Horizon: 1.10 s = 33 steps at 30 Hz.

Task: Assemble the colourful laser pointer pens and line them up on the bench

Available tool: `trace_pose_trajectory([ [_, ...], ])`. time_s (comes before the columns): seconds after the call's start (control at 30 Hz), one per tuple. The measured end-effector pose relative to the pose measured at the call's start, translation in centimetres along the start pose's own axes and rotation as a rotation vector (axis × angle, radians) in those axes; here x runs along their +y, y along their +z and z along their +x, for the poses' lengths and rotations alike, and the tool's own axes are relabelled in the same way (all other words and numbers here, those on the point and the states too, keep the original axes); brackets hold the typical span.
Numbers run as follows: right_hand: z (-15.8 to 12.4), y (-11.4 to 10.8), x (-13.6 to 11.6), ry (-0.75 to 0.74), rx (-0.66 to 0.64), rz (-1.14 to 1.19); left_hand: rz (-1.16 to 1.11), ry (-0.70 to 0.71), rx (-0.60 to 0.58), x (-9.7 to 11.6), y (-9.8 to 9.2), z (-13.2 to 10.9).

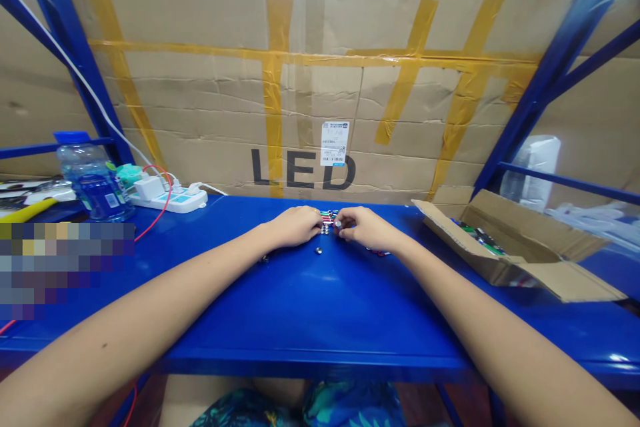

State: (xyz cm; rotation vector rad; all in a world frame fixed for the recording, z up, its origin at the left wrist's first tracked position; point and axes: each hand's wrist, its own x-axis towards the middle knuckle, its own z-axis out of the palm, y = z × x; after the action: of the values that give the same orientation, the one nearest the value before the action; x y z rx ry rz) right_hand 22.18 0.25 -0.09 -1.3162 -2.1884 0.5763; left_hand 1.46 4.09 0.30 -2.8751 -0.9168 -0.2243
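Thumb and forefinger of the right hand [365, 228] are nearly closed in a pinch on one small silvery round metal part [339, 222], at the far middle of the blue metal tabletop [320, 310]. The left hand [295, 225] lies just left of it. Its fingers are curled, with the tips down on a small cluster of red- and green-wired parts [327, 215]; whether it grips any of them cannot be told.

Two more silvery pieces lie loose between the hands, one just below the fingertips [325, 229] and one a little nearer [319, 250].

To the right, one open brown cardboard box [505, 260] holds green and black parts too small to count.

At far left stand one clear plastic water bottle with a blue label [95, 183] and one white power strip [170, 200], which has a white plug [147, 187] in it. A red wire [161, 210] loops over the strip.

Behind everything leans a brown cardboard sheet with yellow tape and the letters LED [210, 113], carrying one white label [335, 143].
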Motion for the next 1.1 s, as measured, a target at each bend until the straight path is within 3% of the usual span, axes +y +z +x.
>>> trace_pose_trajectory([
  [0.27,0.0,0.0,-0.1,0.004,0.0,0.008,0.008,0.019,-0.069,0.4,-1.1,-0.8],
  [0.43,0.0,0.1,0.1,0.001,-0.006,0.029,-0.104,0.045,-0.097,-0.6,-1.5,-1.2],
  [0.6,0.0,0.1,0.4,-0.021,-0.012,0.023,-0.162,0.039,-0.015,-1.9,-1.6,-1.5],
  [0.77,0.0,0.2,0.3,-0.022,-0.026,0.043,-0.125,0.098,-0.086,-1.8,-1.1,-1.6],
  [1.1,0.1,0.4,0.0,0.014,-0.045,0.164,-0.075,-0.053,-0.098,-0.8,-2.0,-1.8],
])
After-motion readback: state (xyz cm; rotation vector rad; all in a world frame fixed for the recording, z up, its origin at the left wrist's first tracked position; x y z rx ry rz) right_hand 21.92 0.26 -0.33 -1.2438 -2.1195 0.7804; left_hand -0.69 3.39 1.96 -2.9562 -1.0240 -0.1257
